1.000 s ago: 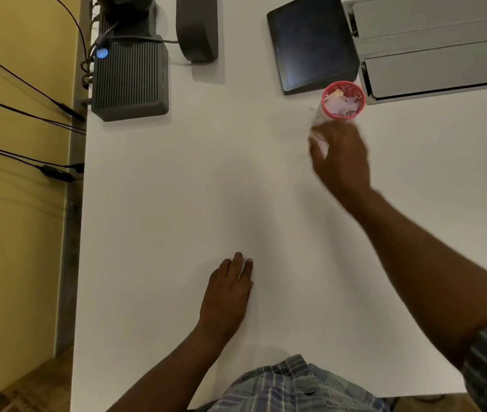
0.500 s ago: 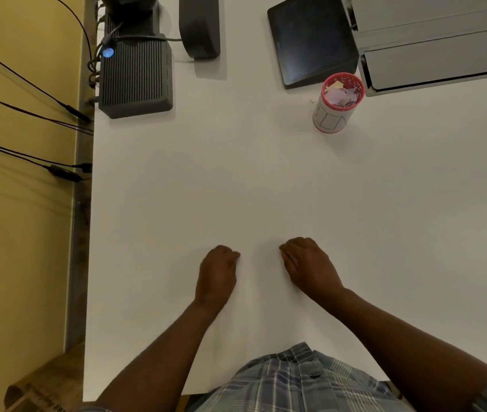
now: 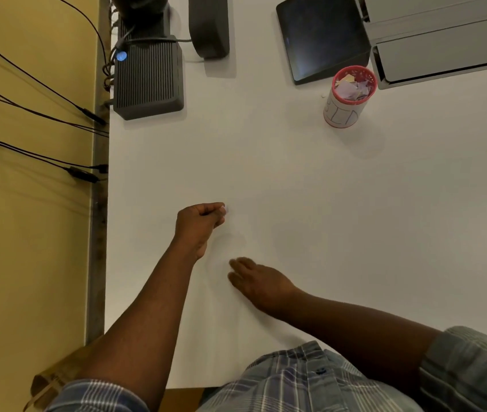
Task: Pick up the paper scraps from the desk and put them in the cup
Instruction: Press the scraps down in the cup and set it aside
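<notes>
A white cup (image 3: 344, 113) with a pink rim stands upright at the far right of the white desk (image 3: 295, 179), filled with several paper scraps (image 3: 350, 87). My left hand (image 3: 199, 223) is raised over the desk's near left part, fingers curled, pinching a small pale paper scrap (image 3: 226, 209) at its fingertips. My right hand (image 3: 258, 282) rests on the desk nearer to me, fingers straight and pointing left, holding nothing. A tiny white speck (image 3: 323, 96) lies on the desk left of the cup.
A dark ribbed box (image 3: 148, 81) with a blue light sits at the far left, a dark stand (image 3: 209, 25) beside it. A black tablet (image 3: 321, 37) and a grey case (image 3: 444, 40) lie behind the cup. Cables (image 3: 28, 114) hang off the desk's left edge.
My left hand has lifted and moved forward with a scrap pinched in it. My right hand came back from the cup to the near desk and opened flat.
</notes>
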Tool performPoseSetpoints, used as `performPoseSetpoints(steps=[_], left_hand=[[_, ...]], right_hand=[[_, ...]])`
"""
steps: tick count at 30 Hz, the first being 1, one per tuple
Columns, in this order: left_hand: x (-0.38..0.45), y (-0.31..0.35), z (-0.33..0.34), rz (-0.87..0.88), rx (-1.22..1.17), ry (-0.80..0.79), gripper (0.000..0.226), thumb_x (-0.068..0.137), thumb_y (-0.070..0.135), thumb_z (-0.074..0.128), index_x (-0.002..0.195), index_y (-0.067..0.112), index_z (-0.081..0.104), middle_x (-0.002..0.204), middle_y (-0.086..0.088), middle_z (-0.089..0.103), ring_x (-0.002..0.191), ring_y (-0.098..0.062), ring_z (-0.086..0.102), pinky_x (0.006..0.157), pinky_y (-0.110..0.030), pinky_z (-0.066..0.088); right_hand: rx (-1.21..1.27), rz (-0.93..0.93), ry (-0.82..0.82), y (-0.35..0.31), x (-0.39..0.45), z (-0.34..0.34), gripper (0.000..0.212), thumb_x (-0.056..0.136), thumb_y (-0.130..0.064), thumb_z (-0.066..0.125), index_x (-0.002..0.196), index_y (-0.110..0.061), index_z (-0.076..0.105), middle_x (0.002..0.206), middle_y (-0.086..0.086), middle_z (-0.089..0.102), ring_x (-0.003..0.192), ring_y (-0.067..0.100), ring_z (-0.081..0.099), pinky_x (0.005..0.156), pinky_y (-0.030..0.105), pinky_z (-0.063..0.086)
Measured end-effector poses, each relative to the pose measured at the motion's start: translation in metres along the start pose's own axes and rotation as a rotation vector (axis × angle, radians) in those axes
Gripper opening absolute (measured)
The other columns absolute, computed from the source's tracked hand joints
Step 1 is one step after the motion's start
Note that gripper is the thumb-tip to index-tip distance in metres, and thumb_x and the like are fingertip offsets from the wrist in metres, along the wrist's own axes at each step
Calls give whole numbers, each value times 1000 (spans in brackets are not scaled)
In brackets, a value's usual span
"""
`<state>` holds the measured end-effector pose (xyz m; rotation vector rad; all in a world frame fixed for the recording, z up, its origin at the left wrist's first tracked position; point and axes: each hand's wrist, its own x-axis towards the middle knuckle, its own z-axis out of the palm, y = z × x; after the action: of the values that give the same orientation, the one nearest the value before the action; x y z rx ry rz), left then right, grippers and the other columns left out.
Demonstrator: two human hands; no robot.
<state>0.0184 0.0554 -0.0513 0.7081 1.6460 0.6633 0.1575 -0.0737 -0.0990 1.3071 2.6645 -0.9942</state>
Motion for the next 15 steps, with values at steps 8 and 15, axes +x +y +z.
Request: performPoseSetpoints(steps=[8, 15], left_hand=[[0, -7, 9, -49, -77, -5, 10, 77, 3, 74, 83, 12, 73, 87, -3, 74, 85, -14, 69, 70, -19, 55], [5, -11, 27, -78, -79, -21, 10, 77, 1, 73, 81, 10, 73, 86, -5, 74, 81, -13, 70, 67, -18, 55]], right_hand=[[-317, -107, 79, 1, -5, -2, 17, 75, -8, 68, 62, -12, 58, 66, 1, 54, 56, 14, 50, 35, 23, 36], [-92, 27, 27, 12, -12, -3, 10, 92, -2, 47, 97, -1, 56, 91, 16, 57, 81, 30, 55, 56, 37, 45]])
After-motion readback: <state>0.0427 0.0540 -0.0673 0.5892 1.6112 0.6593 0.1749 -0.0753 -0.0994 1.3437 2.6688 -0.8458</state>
